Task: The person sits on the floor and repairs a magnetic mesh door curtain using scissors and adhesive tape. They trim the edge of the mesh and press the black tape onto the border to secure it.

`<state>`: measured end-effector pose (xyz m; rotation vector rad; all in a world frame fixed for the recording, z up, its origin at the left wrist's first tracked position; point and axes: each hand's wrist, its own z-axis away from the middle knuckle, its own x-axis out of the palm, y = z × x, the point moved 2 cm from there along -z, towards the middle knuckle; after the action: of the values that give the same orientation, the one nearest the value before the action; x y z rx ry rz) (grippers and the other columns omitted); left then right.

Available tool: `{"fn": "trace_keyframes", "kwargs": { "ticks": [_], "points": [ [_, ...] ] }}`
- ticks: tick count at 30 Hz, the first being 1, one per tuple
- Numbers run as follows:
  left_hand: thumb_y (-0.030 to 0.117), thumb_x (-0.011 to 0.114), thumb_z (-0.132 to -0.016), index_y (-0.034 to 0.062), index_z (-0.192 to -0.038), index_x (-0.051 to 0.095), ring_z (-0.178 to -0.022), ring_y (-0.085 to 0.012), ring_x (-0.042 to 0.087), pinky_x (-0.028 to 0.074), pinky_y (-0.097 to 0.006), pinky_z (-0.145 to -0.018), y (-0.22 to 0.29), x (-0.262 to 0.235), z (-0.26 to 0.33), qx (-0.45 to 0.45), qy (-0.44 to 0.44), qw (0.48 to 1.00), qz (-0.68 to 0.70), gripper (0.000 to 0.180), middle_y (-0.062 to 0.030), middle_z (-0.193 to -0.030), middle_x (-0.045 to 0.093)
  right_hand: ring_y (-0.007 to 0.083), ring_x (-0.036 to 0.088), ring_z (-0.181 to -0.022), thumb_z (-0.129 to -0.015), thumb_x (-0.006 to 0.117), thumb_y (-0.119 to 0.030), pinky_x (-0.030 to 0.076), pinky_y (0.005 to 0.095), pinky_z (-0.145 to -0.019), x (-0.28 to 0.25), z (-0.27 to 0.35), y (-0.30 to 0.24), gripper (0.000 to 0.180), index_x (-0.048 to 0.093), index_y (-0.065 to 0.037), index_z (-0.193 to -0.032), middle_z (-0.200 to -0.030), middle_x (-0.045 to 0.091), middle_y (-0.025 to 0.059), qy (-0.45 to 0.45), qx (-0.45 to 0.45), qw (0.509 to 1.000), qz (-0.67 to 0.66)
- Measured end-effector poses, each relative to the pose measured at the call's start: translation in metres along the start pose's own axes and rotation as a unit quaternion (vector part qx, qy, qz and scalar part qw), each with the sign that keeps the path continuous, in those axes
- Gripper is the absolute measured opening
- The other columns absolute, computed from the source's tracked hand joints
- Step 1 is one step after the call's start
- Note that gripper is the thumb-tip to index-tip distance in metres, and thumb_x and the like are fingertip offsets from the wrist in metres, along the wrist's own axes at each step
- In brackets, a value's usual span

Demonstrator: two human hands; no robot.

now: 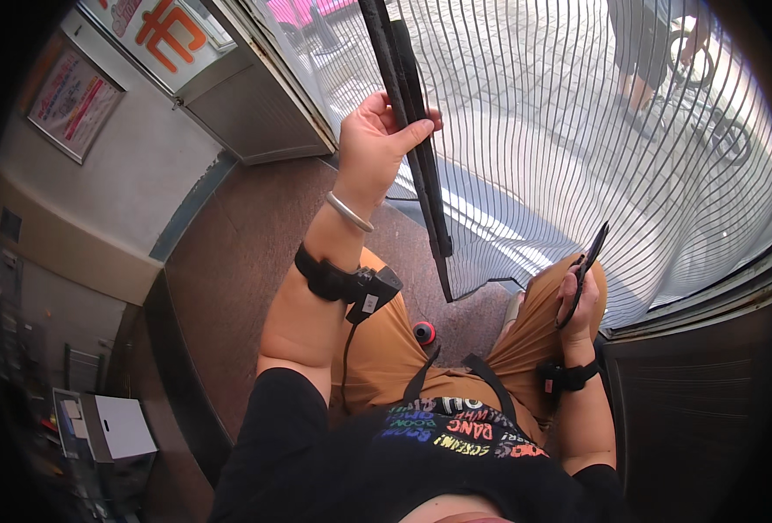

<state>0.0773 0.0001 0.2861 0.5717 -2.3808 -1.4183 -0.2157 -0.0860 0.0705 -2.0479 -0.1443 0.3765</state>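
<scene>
L hand [370, 144] raised, fingers clamped round the black edge bar [421, 148] of the striped mesh curtain [578, 148] – prob. to hold it taut – while R hand [580, 301] grips black scissors [585, 270], blades above the fingertips.

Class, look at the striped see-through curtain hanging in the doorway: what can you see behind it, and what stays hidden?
Through the striped curtain: pale paving, a person's legs and a bicycle. The person's upper body is out of frame. The left hand grips the curtain's dark edge strip.
</scene>
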Motion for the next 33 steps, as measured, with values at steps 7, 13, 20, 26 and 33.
{"fn": "trace_keyframes", "kwargs": {
  "ticks": [7, 13, 20, 26, 33],
  "points": [
    [-0.006, 0.059, -0.08, -0.0056, -0.098, 0.056, -0.081, -0.0181, 0.065, 0.054, -0.028, -0.078, -0.019, -0.01, -0.002, 0.003, 0.013, 1.0, -0.002, 0.018, -0.0137, -0.089, 0.065, 0.0037, 0.039, -0.054, -0.092, 0.046, -0.032, 0.031, 0.018, -0.051, 0.001, 0.001, -0.011, 0.031, 0.05, -0.002, -0.084, -0.059, 0.042, -0.0035, -0.001, 0.02, 1.0, -0.015],
    [-0.005, 0.059, -0.081, -0.0058, -0.097, 0.056, -0.082, -0.019, 0.065, 0.053, -0.029, -0.078, -0.024, -0.008, 0.001, -0.01, 0.003, 1.0, -0.007, 0.017, -0.0144, -0.089, 0.065, 0.0051, 0.035, -0.057, -0.09, 0.051, -0.026, 0.029, 0.0211, -0.05, 0.002, 0.001, -0.012, 0.026, 0.047, -0.003, -0.079, -0.062, 0.037, -0.0031, 0.014, 0.036, 0.998, -0.047],
    [-0.004, 0.06, -0.081, -0.0025, -0.095, 0.059, -0.085, -0.0206, 0.064, 0.051, -0.031, -0.081, -0.042, -0.011, 0.006, -0.053, -0.036, 0.997, 0.038, 0.014, -0.0128, -0.09, 0.065, 0.007, 0.036, -0.056, -0.09, 0.051, -0.025, 0.03, 0.0226, -0.051, 0.003, 0.0, -0.011, 0.026, 0.048, -0.001, -0.079, -0.062, 0.039, -0.0007, 0.015, 0.036, 0.998, -0.042],
    [-0.002, 0.064, -0.079, -0.0011, -0.088, 0.06, -0.088, -0.024, 0.064, 0.051, -0.033, -0.08, -0.051, -0.004, 0.007, -0.062, -0.04, 0.997, 0.028, 0.01, -0.0116, -0.089, 0.064, 0.0059, 0.035, -0.057, -0.09, 0.052, -0.024, 0.029, 0.0216, -0.05, 0.004, -0.002, -0.013, 0.025, 0.049, -0.001, -0.08, -0.062, 0.039, -0.0018, 0.01, 0.037, 0.998, -0.059],
    [0.004, 0.059, -0.085, -0.0025, -0.094, 0.058, -0.087, -0.0257, 0.064, 0.053, -0.035, -0.077, -0.057, -0.001, 0.003, -0.067, -0.042, 0.994, 0.072, 0.01, -0.0151, -0.091, 0.064, 0.0058, 0.035, -0.056, -0.09, 0.052, -0.025, 0.029, 0.0218, -0.049, 0.003, -0.003, -0.014, 0.026, 0.049, -0.002, -0.079, -0.062, 0.039, -0.0019, 0.009, 0.034, 0.998, -0.06]
  ]
}}
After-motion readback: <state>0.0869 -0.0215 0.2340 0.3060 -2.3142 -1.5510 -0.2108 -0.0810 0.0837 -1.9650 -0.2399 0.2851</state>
